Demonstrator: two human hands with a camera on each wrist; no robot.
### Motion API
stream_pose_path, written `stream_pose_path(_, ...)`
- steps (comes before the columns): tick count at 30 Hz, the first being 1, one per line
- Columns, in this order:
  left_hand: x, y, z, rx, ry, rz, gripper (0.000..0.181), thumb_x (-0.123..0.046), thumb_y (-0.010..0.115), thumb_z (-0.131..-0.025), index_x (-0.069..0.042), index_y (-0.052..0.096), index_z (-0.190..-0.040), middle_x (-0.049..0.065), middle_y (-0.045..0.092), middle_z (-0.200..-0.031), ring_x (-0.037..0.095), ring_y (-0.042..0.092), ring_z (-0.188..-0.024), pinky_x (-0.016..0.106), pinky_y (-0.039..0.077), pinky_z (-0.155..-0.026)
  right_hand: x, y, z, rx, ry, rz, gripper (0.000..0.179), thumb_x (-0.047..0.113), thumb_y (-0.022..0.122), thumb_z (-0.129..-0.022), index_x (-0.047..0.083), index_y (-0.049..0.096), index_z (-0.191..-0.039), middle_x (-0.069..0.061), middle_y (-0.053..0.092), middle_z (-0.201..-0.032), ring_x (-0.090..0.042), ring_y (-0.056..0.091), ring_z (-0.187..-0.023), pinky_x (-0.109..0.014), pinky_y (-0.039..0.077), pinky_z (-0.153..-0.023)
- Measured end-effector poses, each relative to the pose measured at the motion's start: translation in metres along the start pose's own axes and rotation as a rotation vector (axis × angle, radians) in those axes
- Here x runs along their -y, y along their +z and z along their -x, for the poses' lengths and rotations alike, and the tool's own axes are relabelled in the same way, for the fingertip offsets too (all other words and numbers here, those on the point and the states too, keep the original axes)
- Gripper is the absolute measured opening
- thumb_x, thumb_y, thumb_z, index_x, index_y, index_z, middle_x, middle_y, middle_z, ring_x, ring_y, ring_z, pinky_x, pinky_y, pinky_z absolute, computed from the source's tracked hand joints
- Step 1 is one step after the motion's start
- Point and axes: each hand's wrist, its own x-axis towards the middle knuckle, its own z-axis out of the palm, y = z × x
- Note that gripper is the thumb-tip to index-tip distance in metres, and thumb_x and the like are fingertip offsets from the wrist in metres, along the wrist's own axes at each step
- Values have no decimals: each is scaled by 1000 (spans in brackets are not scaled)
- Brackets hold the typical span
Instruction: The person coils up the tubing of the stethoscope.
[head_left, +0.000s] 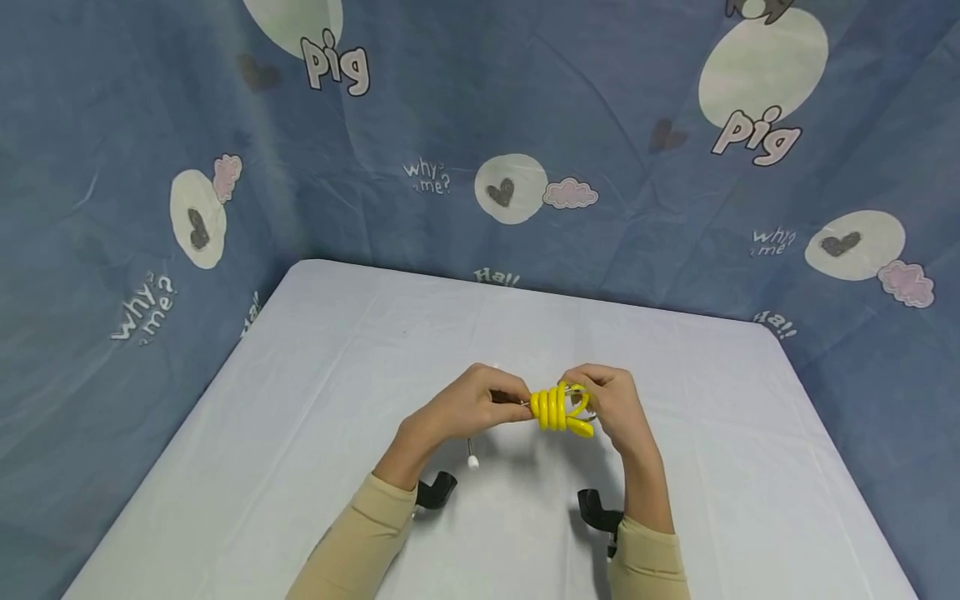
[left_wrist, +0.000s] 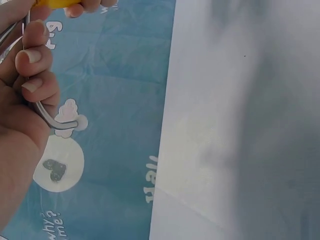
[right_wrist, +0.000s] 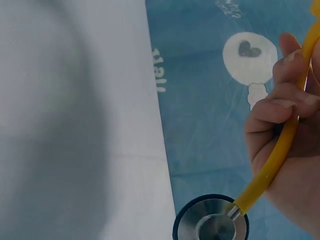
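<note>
A stethoscope with yellow tubing, wound in several turns, is held in the air over the table between both hands. My left hand grips its metal ear tubes at the left end of the coil. Below that hand hangs a white ear tip; the left wrist view shows the curved metal ear tube coming out under the curled fingers. At the coil's right end my right hand holds the tubing. From those fingers, in the right wrist view, a length of yellow tube runs down to the round metal chest piece.
A white-covered table lies beneath the hands. Behind it and at the sides hangs a blue printed curtain. A black wrist mount sits under the left wrist, another black mount beside the right.
</note>
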Motion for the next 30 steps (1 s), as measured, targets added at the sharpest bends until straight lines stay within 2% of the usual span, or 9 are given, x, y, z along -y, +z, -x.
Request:
stream_pose_path(5,0,-3,1,-64,-15,7,7,-23,71,-92,-18,77,-94,-3,75,-89,10,63,-72,27,54,-68,-1,4,-2,-14,-26,-9,24,20,60,-100,1,73,-97,-9,65,-76,-18,59,-69,-28,51,-61)
stream_pose_path(7,0,-4,1,-91,-39,8,8,-24,71,-92,-18,77,-94,-2,75,-89,10,63,-73,28,55,-68,-2,6,-3,-7,-41,-20,21,14,59,-99,-2,73,-98,-12,68,-82,-17,61,-74,-28,53,-66)
stream_pose_path(11,4,-4,2,-150,-98,-7,5,-26,72,-92,-23,76,-91,-5,72,-84,12,61,-71,28,52,-65,-4,8,-3,30,-40,-54,18,6,56,-98,-4,71,-97,-16,69,-99,-17,60,-73,-28,53,-63)
stream_pose_path(14,5,-4,2,-187,-132,-36,5,-27,72,-92,-29,75,-89,-7,68,-78,12,57,-68,28,49,-62,-5,11,-3,63,-17,-69,20,7,53,-100,-4,69,-99,-15,67,-92,-17,57,-65,-30,52,-59)
stream_pose_path(18,6,-4,2,-233,-164,-61,4,-29,72,-92,-28,75,-90,-5,66,-75,13,54,-65,28,48,-60,-6,12,-3,124,-3,-90,21,8,50,-102,-2,68,-103,-18,65,-82,-19,56,-64,-35,54,-64)
stream_pose_path(22,7,-4,3,-292,-186,-78,9,-32,72,-91,-25,77,-92,-9,66,-74,12,55,-65,29,49,-60,-2,13,0,192,-1,-74,22,10,48,-102,1,69,-105,-17,67,-86,-33,59,-69,-44,53,-70)
stream_pose_path(25,8,-4,3,-334,-192,-99,8,-33,72,-91,-27,77,-93,-12,66,-74,12,56,-65,29,49,-59,3,14,1,223,4,-41,24,13,48,-103,1,68,-108,-15,68,-87,-41,60,-75,-47,52,-75)
stream_pose_path(30,11,-4,2,-408,-185,-150,5,-29,72,-91,-31,74,-86,-9,67,-73,12,53,-62,27,45,-56,9,17,2,249,34,-33,26,14,49,-103,-1,65,-116,-25,68,-95,-35,63,-75,-43,53,-76)
